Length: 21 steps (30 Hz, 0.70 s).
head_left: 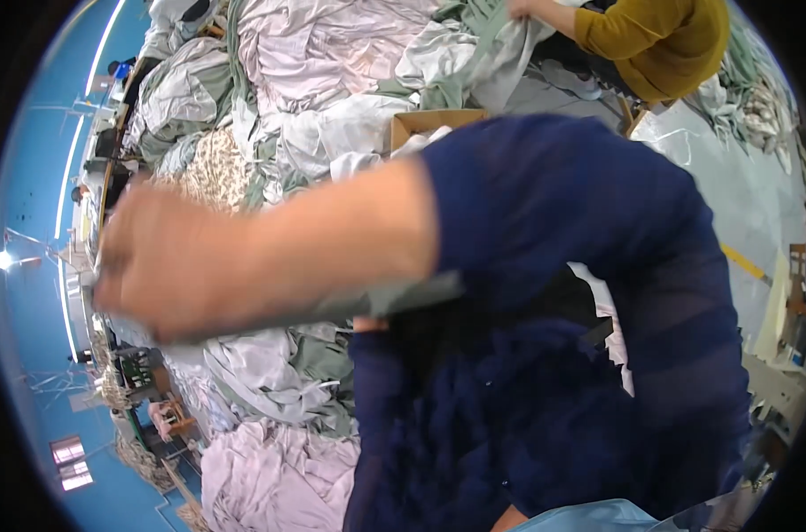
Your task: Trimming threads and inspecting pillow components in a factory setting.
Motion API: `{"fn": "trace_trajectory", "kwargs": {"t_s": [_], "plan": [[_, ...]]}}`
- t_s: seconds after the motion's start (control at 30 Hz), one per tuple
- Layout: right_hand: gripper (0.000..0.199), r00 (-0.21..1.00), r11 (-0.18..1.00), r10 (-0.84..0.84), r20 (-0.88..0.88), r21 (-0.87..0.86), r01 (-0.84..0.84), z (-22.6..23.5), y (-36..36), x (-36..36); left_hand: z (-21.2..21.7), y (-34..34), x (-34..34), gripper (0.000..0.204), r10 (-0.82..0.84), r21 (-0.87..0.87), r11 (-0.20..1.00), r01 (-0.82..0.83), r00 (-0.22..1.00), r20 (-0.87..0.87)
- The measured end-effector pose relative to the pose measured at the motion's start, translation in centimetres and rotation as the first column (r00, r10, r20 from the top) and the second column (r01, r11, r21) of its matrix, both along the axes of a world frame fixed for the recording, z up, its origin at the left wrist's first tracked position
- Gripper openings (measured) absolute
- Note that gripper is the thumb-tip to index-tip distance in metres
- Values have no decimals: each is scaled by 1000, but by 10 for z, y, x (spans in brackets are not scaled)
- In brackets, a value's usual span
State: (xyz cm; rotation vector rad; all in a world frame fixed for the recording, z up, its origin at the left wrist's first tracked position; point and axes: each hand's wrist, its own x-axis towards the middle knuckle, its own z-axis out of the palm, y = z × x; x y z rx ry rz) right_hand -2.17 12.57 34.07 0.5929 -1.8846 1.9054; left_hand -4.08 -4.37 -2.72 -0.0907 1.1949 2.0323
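My right arm, in a dark blue sleeve (589, 186), bends across the middle of the head view. Its bare forearm reaches to the left side, where my right hand (154, 262) is smeared by motion. The hand looks closed like a fist, though single fingers do not show. A grey-green cloth (394, 297) runs along the underside of the forearm toward that hand and appears gripped in it. Only a small patch of skin (370, 324) shows past another dark blue sleeve edge below the cloth. My left hand itself is hidden.
Heaps of pale pink, white and green fabric (323, 53) lie beyond my arm. More pinkish fabric (274, 474) is piled at the lower left. An open cardboard box (438, 120) stands among the cloth. A person in a mustard top (660, 44) handles fabric at the upper right.
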Motion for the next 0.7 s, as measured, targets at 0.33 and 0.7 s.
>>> {"fn": "trace_trajectory", "kwargs": {"t_s": [0.33,0.7], "plan": [[34,996,939,59,64,336,-78,-83,98,-65,-27,-204,76,30,662,-252,744,-618,735,151],[26,609,820,-433,665,10,572,-427,204,22,23,-166,75,7,171,-645,721,-253,967,-188]]}}
